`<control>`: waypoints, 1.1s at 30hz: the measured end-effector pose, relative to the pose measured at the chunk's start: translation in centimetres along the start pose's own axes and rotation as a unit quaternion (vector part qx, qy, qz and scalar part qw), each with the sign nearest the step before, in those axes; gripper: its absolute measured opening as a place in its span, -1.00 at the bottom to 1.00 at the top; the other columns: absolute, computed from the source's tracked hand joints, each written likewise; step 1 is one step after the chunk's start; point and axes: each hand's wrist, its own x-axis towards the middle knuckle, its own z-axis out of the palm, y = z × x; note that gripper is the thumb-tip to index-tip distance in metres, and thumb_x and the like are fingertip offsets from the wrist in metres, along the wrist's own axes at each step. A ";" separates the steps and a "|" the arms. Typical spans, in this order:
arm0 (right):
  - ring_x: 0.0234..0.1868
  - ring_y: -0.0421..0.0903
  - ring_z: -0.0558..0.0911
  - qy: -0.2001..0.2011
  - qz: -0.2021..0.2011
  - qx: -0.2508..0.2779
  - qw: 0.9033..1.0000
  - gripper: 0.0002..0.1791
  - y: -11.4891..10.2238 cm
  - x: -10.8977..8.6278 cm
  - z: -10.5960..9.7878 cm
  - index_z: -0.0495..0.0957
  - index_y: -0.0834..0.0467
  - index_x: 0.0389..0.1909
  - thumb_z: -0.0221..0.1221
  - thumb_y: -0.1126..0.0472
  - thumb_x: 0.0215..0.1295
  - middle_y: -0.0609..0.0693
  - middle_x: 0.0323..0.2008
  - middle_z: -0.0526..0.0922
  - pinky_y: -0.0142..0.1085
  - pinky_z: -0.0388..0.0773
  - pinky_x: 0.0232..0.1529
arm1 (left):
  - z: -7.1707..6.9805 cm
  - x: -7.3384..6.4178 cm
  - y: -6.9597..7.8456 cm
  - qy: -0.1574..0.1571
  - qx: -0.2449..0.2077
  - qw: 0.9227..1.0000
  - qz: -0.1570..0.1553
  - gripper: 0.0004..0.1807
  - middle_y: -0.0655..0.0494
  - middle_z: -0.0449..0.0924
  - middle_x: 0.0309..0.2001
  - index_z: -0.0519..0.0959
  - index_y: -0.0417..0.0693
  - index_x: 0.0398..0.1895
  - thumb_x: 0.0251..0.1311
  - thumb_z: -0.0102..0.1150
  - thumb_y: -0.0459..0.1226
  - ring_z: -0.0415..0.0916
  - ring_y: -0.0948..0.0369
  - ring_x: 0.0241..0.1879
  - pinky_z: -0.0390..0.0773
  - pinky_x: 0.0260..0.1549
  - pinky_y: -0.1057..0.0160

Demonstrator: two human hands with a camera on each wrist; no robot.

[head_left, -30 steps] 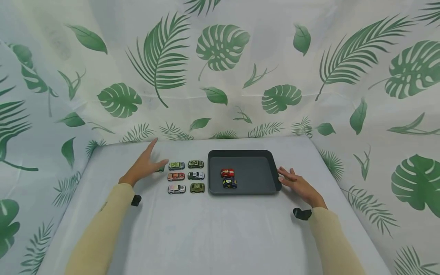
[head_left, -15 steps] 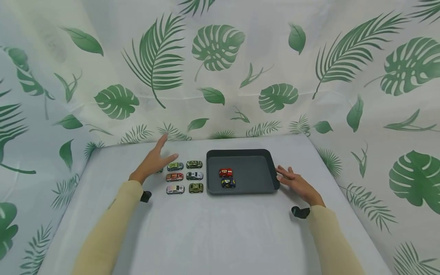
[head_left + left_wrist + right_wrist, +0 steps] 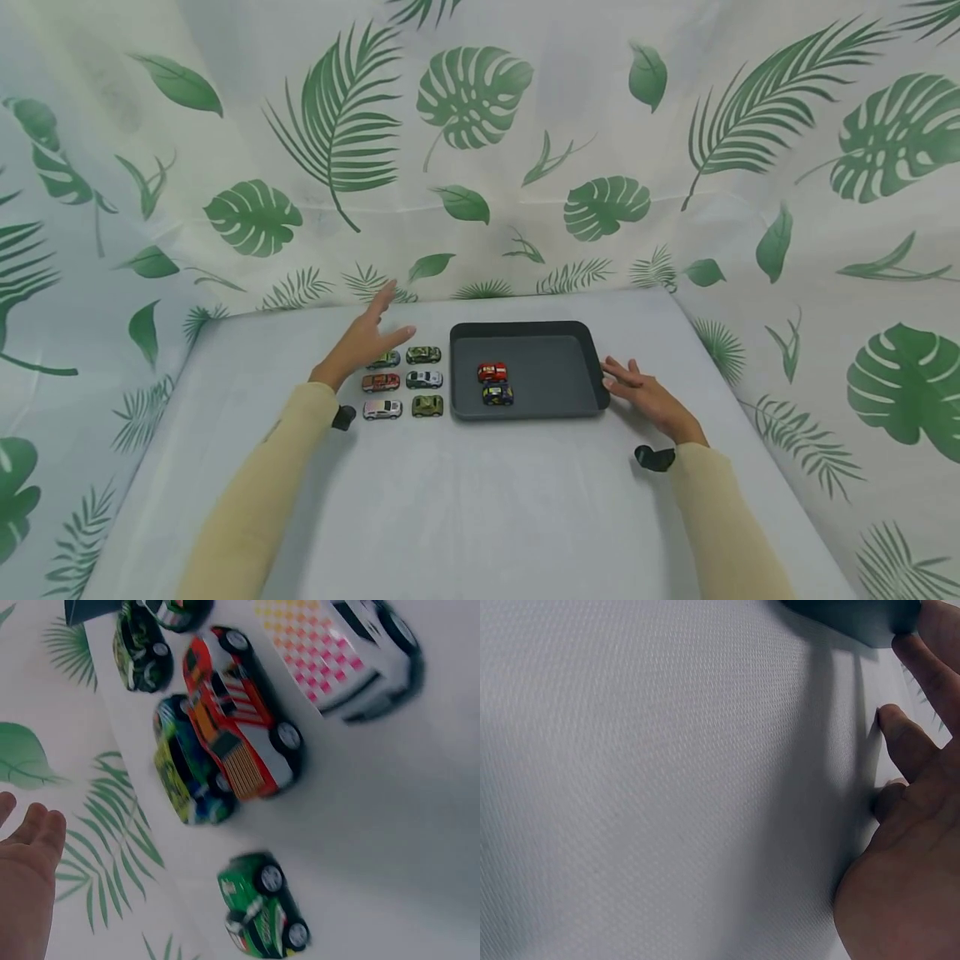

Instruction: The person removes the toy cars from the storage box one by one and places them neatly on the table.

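Note:
My left hand (image 3: 358, 343), fingers extended and thumb apart, hovers at the upper left of a group of toy cars and holds nothing. Nearest beneath it is a yellow-green and blue car (image 3: 386, 359), partly covered in the head view. A green car (image 3: 264, 906) shows in the left wrist view; in the head view the hand hides it. On the right, the fingertips of my right hand (image 3: 658, 408) touch the outer edge of a dark grey tray (image 3: 555, 367). Inside the tray sit a red car (image 3: 492, 372) and a dark blue car (image 3: 497, 394).
Beside the tray's left wall stand a camouflage car (image 3: 423, 355), a silver and black car (image 3: 424, 380) and an olive car (image 3: 427, 406). An orange-red car (image 3: 380, 382) and a white-pink car (image 3: 382, 409) are further left. A leaf-print curtain (image 3: 480, 192) rises behind the table.
My left hand has moved right, from the left side of the cars to partly over the yellow-green one, still holding nothing. My right hand stays at the tray's edge. The cars keep their places.

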 end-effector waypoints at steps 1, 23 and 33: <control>0.68 0.19 -0.51 0.000 0.002 0.001 1.000 -0.20 -0.1 0.0 0.0 0.14 0.23 0.69 0.14 -0.07 0.65 0.14 0.71 -0.06 0.42 -0.53 0.52 | 0.2 0.1 0.2 -0.002 -0.003 1.000 0.003 0.08 -0.11 0.00 0.71 -0.22 0.26 0.80 0.48 0.30 0.07 0.06 -0.26 0.62 0.15 0.47 -0.42; 0.68 0.21 -0.50 0.005 -0.001 0.011 1.000 -0.23 -0.3 0.1 0.1 0.18 0.25 0.67 0.16 -0.03 0.65 0.17 0.71 -0.04 0.42 -0.55 0.51 | 7.3 3.8 4.2 -0.067 -0.047 0.995 0.062 0.00 -0.05 0.18 0.66 -0.10 0.14 0.80 0.52 0.26 0.06 0.21 -0.07 0.59 0.31 0.50 -0.12; 0.68 0.18 -0.51 0.006 0.007 -0.002 1.000 -0.22 0.0 0.1 0.0 0.17 0.22 0.68 0.13 -0.08 0.66 0.12 0.71 -0.06 0.44 -0.57 0.49 | 9.6 3.9 4.3 -0.113 -0.046 0.990 0.065 0.01 -0.13 0.15 0.66 -0.11 0.13 0.80 0.52 0.30 -0.02 0.24 -0.14 0.57 0.33 0.47 -0.20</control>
